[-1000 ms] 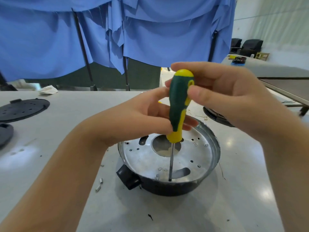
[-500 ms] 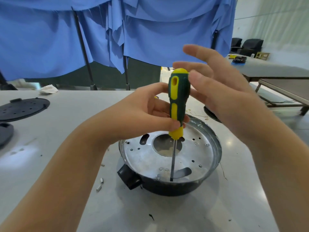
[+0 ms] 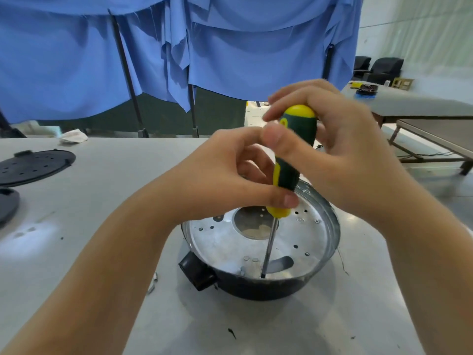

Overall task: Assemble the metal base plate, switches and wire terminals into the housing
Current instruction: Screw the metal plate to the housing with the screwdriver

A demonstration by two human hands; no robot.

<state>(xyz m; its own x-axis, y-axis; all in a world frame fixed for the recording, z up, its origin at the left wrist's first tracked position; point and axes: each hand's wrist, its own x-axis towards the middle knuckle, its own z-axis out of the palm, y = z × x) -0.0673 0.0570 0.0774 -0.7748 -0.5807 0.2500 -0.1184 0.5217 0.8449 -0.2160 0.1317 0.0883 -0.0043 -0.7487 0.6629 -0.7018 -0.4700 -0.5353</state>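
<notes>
The round black housing [image 3: 256,288] sits on the grey table [image 3: 102,201], and the shiny metal base plate [image 3: 230,244] lies inside it. A green and yellow screwdriver [image 3: 289,162] stands almost straight up over the housing, with its thin tip down on the near edge of the plate. The left hand [image 3: 225,180] pinches the low part of the handle, just above the housing, and the right hand [image 3: 332,149] wraps its fingers around the top of the handle.
</notes>
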